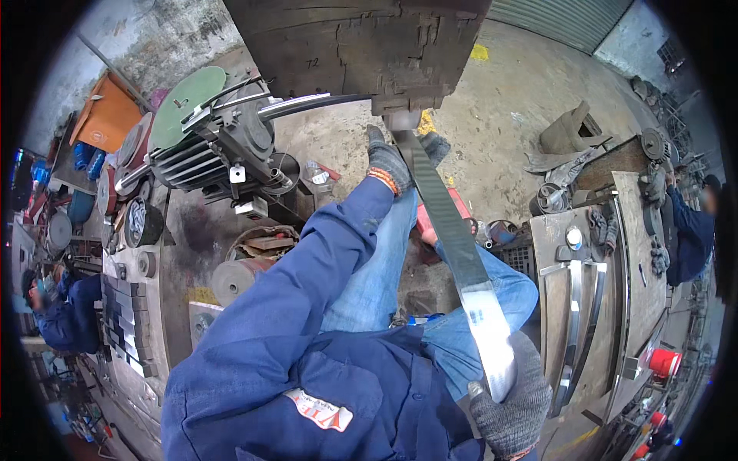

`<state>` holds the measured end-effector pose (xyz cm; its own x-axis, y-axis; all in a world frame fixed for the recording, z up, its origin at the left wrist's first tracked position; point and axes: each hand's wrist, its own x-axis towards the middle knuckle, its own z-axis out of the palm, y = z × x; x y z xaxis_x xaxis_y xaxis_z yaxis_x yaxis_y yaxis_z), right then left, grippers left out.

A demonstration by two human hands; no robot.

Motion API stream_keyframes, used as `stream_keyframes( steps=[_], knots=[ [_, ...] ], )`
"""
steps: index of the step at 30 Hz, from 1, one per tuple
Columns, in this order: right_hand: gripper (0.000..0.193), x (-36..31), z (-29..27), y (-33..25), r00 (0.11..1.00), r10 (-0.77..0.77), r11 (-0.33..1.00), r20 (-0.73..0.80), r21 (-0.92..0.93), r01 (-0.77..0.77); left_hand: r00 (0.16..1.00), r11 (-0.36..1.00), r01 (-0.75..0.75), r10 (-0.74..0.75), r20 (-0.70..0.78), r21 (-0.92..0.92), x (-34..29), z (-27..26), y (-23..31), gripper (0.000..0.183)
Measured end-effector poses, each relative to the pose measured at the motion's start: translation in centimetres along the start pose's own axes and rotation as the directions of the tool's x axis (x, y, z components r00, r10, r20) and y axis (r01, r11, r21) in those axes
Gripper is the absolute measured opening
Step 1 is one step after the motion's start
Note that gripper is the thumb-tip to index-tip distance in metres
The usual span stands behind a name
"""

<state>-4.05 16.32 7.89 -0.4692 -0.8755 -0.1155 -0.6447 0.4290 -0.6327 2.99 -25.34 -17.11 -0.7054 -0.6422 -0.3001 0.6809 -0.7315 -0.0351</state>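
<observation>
A long, flat steel blade (453, 230) slants across my lap from the machine to my right side. Its far part is dark, and its near end is bright and shiny. My left hand (390, 165), in a grey knit glove, is closed around the far part, with gloved fingers showing on both sides of the steel. My right hand (513, 403), also gloved in grey, grips the near end, its thumb along the edge. The blade's far tip is right by a rounded, pale metal part (403, 120) under a large dark machine block (338, 46). Whether they touch, I cannot tell.
At left stands a finned motor (204, 157) with a green disc (187, 106). A board (553, 307) on my right bears two more long blades (572, 330) and a round metal tin (574, 237). Co-workers sit at far left (73, 311) and far right (688, 230).
</observation>
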Motion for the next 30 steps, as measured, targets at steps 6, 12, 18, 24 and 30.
stream_keyframes(
  steps=[6, 12, 18, 24, 30],
  knots=[
    [0.071, -0.5, 0.6, -0.9, 0.988, -0.155, 0.984, -0.019, -0.094, 0.152, 0.996, 0.996, -0.089, 0.089, -0.004, -0.010, -0.7, 1.2, 0.1, 0.111],
    [0.061, 0.3, 0.1, -1.3, 0.987, -0.120, 0.980, 0.102, -0.144, 0.134, 0.990, 0.994, -0.108, 0.107, -0.089, -0.010, -1.0, 3.0, -0.7, 0.113],
    [0.061, 1.9, 1.7, -1.3, 0.985, -0.095, 0.981, 0.142, -0.152, 0.117, 0.980, 0.985, -0.172, 0.170, -0.107, -0.010, -0.9, 2.9, -0.1, 0.115],
    [0.050, 3.3, 3.3, -1.3, 0.989, -0.142, 0.972, 0.032, -0.184, 0.146, 0.979, 0.981, -0.193, 0.193, -0.065, 0.014, -1.5, 3.1, -0.3, 0.107],
    [0.051, 5.1, 4.3, -1.5, 0.984, -0.172, 0.971, 0.043, -0.159, 0.177, 0.977, 0.979, -0.202, 0.204, -0.056, 0.026, -1.3, 2.8, -0.2, 0.107]
  ],
)
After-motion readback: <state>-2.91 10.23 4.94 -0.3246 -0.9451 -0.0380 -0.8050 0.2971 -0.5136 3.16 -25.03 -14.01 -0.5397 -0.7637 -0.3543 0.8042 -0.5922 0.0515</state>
